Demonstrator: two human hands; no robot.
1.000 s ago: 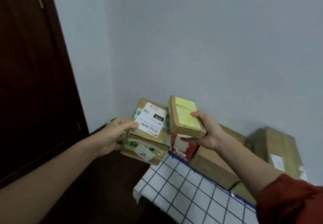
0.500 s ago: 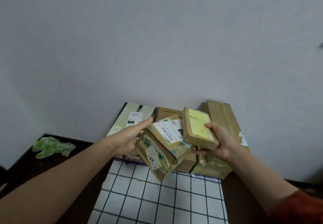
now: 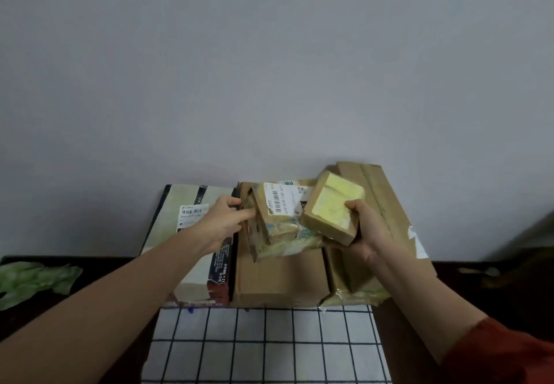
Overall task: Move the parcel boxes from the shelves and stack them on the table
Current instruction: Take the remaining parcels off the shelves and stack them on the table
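Cardboard taped yellow, the small box sits in the right hand, fingers curled round it, above the boxes on the desk. Left hand fingers pinch the tilted labelled parcel beside it.

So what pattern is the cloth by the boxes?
The cloth is white with dark grid lines; head view.

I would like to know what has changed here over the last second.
Both hands carried their parcels across; the left hand lowered the labelled parcel onto the middle brown box. Unchanged: both grips, the right hand still holding the yellow-taped box.
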